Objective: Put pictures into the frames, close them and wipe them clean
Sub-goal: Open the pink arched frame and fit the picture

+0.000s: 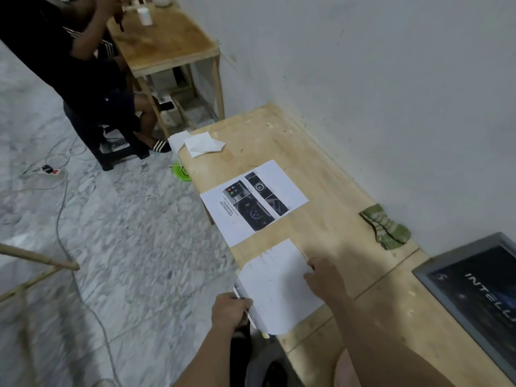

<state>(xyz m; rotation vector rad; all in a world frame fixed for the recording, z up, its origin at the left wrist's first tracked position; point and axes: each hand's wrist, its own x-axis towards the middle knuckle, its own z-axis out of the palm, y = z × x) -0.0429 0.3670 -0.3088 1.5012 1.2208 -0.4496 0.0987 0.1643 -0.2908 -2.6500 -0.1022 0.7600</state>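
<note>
A white sheet (275, 283), blank side up, lies over a frame at the near edge of the wooden table (329, 191). My left hand (230, 311) grips the near left edge of the sheet and the frame under it. My right hand (325, 277) rests on the sheet's right edge with fingers curled at it. A printed picture (255, 201) with dark car photos lies flat further along the table. A grey frame (472, 291) holding a dark picture sits at the right. A green cloth (386, 226) lies crumpled by the wall.
Folded white papers (201, 143) lie at the table's far end. A second wooden table (164, 40) with a white bottle (145, 13) stands beyond, where a seated person (83, 79) works. Cables and a power strip (50, 170) lie on the marble floor, and a green disc (181, 171) sits beside the table.
</note>
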